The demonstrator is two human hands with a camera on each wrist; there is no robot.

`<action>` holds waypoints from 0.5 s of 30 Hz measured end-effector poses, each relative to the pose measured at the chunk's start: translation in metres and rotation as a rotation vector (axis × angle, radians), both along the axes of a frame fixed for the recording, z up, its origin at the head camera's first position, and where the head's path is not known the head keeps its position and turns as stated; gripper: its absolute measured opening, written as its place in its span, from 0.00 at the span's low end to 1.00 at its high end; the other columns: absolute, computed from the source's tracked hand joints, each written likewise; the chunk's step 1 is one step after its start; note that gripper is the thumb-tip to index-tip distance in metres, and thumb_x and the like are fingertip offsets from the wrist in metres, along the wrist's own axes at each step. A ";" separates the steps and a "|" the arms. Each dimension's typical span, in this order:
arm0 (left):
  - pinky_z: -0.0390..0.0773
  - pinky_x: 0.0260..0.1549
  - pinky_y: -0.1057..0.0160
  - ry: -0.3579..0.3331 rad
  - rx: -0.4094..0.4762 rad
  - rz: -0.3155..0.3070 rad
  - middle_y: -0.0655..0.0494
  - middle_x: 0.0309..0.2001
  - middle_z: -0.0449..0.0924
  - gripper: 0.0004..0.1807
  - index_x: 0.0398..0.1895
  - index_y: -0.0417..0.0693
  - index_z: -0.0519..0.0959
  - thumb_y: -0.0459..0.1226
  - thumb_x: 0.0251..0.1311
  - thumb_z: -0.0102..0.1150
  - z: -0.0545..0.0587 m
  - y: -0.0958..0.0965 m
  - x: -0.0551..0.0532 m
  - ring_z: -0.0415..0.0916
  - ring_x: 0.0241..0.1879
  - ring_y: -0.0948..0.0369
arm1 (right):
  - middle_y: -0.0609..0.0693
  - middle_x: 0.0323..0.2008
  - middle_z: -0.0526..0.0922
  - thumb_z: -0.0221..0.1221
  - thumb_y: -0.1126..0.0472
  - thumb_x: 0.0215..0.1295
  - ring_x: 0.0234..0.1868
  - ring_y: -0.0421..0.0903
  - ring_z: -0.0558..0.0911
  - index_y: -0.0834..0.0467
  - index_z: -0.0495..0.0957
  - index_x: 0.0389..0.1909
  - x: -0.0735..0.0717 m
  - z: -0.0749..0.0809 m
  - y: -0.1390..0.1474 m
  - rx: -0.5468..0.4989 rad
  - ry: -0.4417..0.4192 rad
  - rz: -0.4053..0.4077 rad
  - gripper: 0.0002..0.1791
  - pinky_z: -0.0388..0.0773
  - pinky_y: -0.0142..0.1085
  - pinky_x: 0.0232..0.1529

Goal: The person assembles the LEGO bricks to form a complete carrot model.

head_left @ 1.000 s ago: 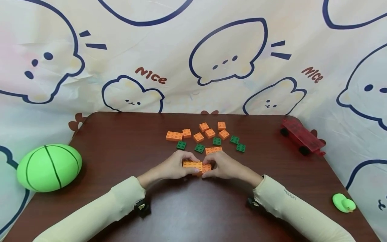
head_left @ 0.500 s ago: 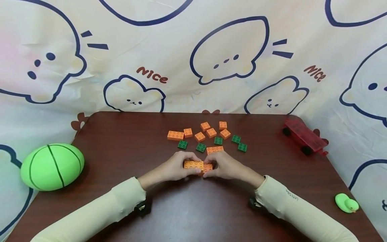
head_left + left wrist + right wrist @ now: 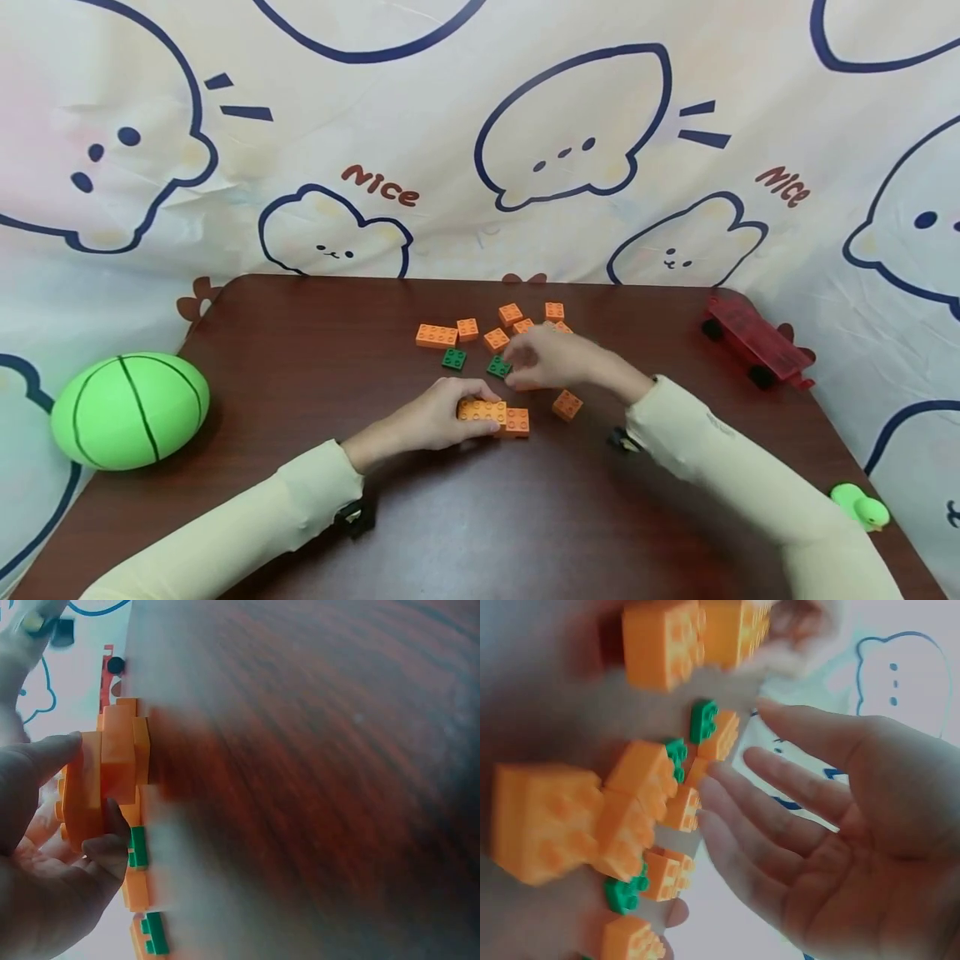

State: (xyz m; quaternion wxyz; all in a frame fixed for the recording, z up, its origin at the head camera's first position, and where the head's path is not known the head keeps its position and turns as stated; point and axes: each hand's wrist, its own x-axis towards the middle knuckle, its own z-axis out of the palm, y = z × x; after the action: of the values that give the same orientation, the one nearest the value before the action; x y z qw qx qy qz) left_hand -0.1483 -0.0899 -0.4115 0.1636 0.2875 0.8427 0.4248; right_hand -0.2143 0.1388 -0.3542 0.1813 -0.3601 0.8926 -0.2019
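Note:
In the head view my left hand [image 3: 435, 417] grips a long orange toy building block [image 3: 480, 409] between thumb and fingers. A smaller orange block [image 3: 517, 422] adjoins its right end, slightly lower; the left wrist view shows these orange blocks [image 3: 118, 754] touching. My right hand [image 3: 557, 358] hovers above the scattered blocks, nearest a green block [image 3: 498, 367]. Seen by the right wrist camera, its fingers [image 3: 780, 825] are spread and nothing lies between them. A loose orange block [image 3: 567, 405] stands below that hand, which hides some other blocks in the head view.
Several orange blocks, including a long one [image 3: 437, 336], and another green block [image 3: 453, 358] lie further back. A green ball [image 3: 131, 411] sits at the left edge. At right are a red toy vehicle [image 3: 757, 342] and a green toy duck [image 3: 860, 507].
My right hand has let go of the smaller orange block and moved up and right over the scattered blocks. A loose orange block now shows below it. The left hand has barely moved.

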 end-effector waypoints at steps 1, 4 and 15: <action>0.80 0.37 0.66 0.013 -0.007 0.003 0.58 0.43 0.87 0.15 0.53 0.51 0.83 0.43 0.66 0.68 0.000 -0.001 0.000 0.77 0.19 0.66 | 0.49 0.43 0.89 0.68 0.54 0.67 0.39 0.41 0.85 0.57 0.85 0.51 -0.007 0.001 -0.007 -0.003 0.028 -0.004 0.16 0.84 0.38 0.43; 0.80 0.40 0.67 0.029 -0.018 0.007 0.58 0.45 0.87 0.15 0.53 0.49 0.83 0.43 0.66 0.69 0.000 -0.001 0.001 0.76 0.22 0.69 | 0.51 0.45 0.89 0.68 0.53 0.68 0.42 0.43 0.86 0.58 0.86 0.50 -0.028 -0.004 -0.031 -0.016 0.104 -0.007 0.16 0.85 0.39 0.46; 0.77 0.36 0.69 0.120 -0.042 -0.006 0.57 0.45 0.87 0.16 0.51 0.49 0.84 0.37 0.61 0.73 -0.002 -0.001 0.000 0.77 0.32 0.67 | 0.48 0.50 0.88 0.69 0.43 0.65 0.49 0.45 0.83 0.52 0.86 0.53 -0.075 -0.033 -0.106 0.096 0.177 -0.161 0.22 0.80 0.42 0.56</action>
State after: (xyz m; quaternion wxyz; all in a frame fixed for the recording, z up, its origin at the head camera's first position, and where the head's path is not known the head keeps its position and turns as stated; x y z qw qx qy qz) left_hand -0.1478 -0.0913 -0.4138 0.1202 0.3113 0.8589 0.3884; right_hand -0.2894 0.0326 -0.3871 0.1022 -0.2945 0.9398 -0.1401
